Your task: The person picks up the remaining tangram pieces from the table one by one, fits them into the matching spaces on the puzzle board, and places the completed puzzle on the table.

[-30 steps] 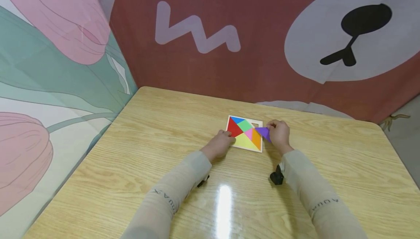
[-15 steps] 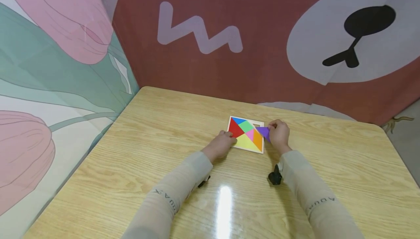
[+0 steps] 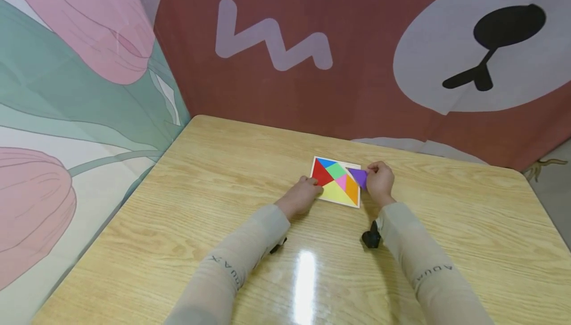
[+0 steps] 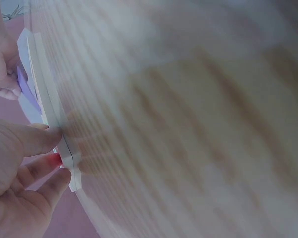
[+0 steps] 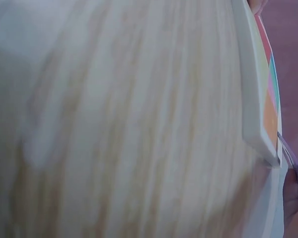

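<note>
A square tangram tray (image 3: 359, 201) with a pale rim lies on the table. Red, blue, green, pink, yellow and orange pieces are laid in it. At its near left corner my left hand (image 3: 300, 196) grips the edge; the thumb and fingers (image 4: 52, 186) show against the rim in the left wrist view. With thumb and fingertips my right hand (image 3: 380, 182) pinches a purple triangle (image 3: 359, 176). That triangle is tilted over the tray's far right part and hides most of the bare recess there. The right wrist view shows it edge-on above the tray's corner.
A wood-grain table (image 3: 214, 176) stretches out around the tray. Behind it hangs a reddish-brown cloth (image 3: 285, 102) with a cartoon muzzle, and a floral cloth (image 3: 102, 132) hangs at the left. A black wrist device (image 3: 371, 237) sits under the right sleeve.
My right hand has brought the purple triangle slightly farther over the tray, covering the recess visible earlier. The left hand keeps its hold on the tray's corner. The head view has shifted a little.
</note>
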`<state>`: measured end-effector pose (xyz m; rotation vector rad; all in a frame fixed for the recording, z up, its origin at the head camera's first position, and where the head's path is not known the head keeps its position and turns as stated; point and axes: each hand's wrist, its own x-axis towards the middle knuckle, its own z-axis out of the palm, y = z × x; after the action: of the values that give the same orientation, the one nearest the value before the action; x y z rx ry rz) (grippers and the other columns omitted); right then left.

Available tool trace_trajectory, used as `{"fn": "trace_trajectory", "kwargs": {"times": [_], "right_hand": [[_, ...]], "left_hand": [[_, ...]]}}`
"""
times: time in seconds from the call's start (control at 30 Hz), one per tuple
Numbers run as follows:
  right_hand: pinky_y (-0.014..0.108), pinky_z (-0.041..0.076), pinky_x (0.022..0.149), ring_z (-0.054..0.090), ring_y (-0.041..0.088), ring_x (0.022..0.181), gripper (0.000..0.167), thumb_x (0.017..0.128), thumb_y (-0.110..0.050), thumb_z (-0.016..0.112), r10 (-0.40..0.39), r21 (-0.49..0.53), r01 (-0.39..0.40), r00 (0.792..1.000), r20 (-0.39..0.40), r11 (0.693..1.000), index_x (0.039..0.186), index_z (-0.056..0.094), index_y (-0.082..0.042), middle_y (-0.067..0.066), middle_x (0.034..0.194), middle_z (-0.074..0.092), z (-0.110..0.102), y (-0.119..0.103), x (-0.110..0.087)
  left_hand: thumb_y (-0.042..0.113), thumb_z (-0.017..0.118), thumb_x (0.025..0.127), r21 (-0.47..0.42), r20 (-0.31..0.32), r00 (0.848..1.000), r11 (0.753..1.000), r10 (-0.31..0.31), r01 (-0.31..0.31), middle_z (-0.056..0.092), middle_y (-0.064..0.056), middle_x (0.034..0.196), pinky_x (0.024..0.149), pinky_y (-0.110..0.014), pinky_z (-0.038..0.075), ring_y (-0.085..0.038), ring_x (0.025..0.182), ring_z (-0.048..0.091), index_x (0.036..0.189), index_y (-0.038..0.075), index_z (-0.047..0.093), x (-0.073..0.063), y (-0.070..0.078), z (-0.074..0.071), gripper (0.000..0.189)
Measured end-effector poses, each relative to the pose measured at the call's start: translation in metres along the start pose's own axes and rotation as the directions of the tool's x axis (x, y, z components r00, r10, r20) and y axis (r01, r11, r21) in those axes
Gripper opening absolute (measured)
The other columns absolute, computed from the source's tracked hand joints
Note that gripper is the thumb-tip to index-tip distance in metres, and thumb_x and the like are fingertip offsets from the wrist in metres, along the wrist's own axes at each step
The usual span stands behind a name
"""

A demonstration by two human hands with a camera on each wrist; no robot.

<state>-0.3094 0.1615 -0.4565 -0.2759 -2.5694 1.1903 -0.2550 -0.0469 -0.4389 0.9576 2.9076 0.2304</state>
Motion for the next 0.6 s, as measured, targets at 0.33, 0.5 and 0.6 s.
{"fn": "trace_trajectory", "kwargs": {"times": [0.33, 0.5, 0.6], "right_hand": [[0.026, 0.037, 0.057, 0.048, 0.023, 0.070, 0.008, 0.083, -0.001, 0.051, 0.051, 0.051, -0.049, 0.998, -0.044, 0.997, 0.087, 0.055, 0.004, 0.015, 0.078, 0.053, 0.0054, -0.0036, 0.0026], [0.026, 0.037, 0.058, 0.048, 0.023, 0.070, 0.008, 0.082, 0.002, 0.050, 0.066, 0.071, -0.064, 0.997, -0.033, 0.995, 0.088, 0.055, 0.005, 0.016, 0.079, 0.053, 0.0064, -0.0074, 0.0001], [0.028, 0.038, 0.060, 0.047, 0.024, 0.071, 0.009, 0.081, 0.004, 0.050, 0.064, 0.085, -0.061, 0.997, -0.032, 0.994, 0.088, 0.055, 0.006, 0.017, 0.079, 0.053, 0.0072, -0.0079, -0.0008]], "left_hand": [[0.005, 0.044, 0.087, 0.025, -0.010, 1.000, 1.000, 0.011, -0.010, 0.051, -0.005, 0.097, 0.074, -0.024, 0.036, -0.018, 0.083, 0.042, 0.092, 0.013, 0.060, 0.0007, -0.0011, 0.0003, 0.018], [0.004, 0.045, 0.086, 0.023, 0.001, 1.000, 1.000, 0.005, -0.005, 0.051, -0.005, 0.100, 0.076, -0.025, 0.036, -0.018, 0.085, 0.042, 0.094, 0.013, 0.060, 0.0006, -0.0006, 0.0002, 0.019], [0.003, 0.045, 0.085, 0.023, -0.004, 1.000, 1.000, 0.005, -0.005, 0.051, -0.006, 0.099, 0.075, -0.025, 0.036, -0.019, 0.084, 0.042, 0.093, 0.013, 0.060, 0.0005, -0.0004, 0.0001, 0.019]]}}
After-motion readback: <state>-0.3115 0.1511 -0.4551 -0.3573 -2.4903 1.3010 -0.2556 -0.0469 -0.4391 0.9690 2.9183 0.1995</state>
